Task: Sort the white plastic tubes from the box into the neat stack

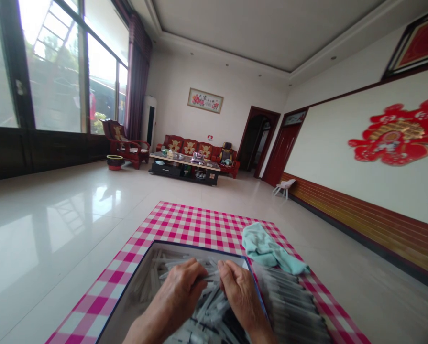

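Grip clenched: left hand (178, 292) pinches a white plastic stick (208, 278) over a loose heap (210, 310) in a shallow box (195, 249) on a pink-checked cloth (127, 272); right hand (240, 298) alongside, its hold unclear.

**Loose slim plastic sticks heaped in a shallow dark-rimmed tray, hands over the pile.**

The loose sticks (210, 306), whitish-grey with some dark markings, lie crossed at all angles inside the tray (199, 249). The left hand (176, 296) and right hand (240, 298) curl close together just above the heap, their fingers nearly meeting; whether they hold a stick is hidden. Just right of the tray, similar sticks in parallel rows (289, 301) lie neatly side by side.
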A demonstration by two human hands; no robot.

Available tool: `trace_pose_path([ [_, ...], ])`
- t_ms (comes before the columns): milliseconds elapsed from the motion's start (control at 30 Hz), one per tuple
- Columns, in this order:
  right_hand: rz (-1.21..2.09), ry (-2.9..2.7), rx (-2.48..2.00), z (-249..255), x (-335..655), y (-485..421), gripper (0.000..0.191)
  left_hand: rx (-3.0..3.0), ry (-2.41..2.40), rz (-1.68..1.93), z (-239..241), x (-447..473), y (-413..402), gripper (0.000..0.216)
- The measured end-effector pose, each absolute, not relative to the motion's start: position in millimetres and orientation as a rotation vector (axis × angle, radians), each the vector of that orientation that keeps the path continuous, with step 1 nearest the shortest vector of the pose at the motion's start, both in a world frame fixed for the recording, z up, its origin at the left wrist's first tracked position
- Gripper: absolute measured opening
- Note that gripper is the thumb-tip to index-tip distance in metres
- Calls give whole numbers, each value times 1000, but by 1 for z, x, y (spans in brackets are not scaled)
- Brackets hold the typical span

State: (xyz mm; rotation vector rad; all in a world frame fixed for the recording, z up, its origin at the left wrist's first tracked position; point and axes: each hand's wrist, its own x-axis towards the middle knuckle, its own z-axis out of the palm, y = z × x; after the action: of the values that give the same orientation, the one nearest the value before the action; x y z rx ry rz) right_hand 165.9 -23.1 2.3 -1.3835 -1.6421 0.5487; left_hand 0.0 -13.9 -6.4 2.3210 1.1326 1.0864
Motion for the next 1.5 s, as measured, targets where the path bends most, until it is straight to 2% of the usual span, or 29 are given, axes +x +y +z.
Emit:
trace_pose_path([
  [200, 726, -1483, -1403, -4, 167, -20, 49, 2444, 1154, 1210, -18, 12, -14, 25],
  [333, 753, -1523, -1383, -2, 171, -23, 51, 2412, 1173, 1173, -17, 9, -12, 22],
  [500, 835, -1512, -1264, 10, 175, -30, 35, 2269, 1180, 1150, -12, 4, -11, 20],
  [667, 1012, -1480, -1149, 7, 178, -27, 29, 2153, 1127, 1104, -6, 6, -14, 26],
  [867, 1059, -1388, -1059, 0, 177, -23, 26, 1671, 897, 879, -9, 9, -15, 40],
  [1167, 1486, -1062, -524, 5, 163, -32, 32, 1097, 458, 820, -5, 18, -24, 35],
  [1367, 1500, -1004, -551, 2, 162, -29, 22, 889, 440, 698, -7, 20, -23, 30],
  [1500, 1442, -917, -600, 0, 160, -27, 22, 921, 492, 815, -6, 26, -25, 32],
])
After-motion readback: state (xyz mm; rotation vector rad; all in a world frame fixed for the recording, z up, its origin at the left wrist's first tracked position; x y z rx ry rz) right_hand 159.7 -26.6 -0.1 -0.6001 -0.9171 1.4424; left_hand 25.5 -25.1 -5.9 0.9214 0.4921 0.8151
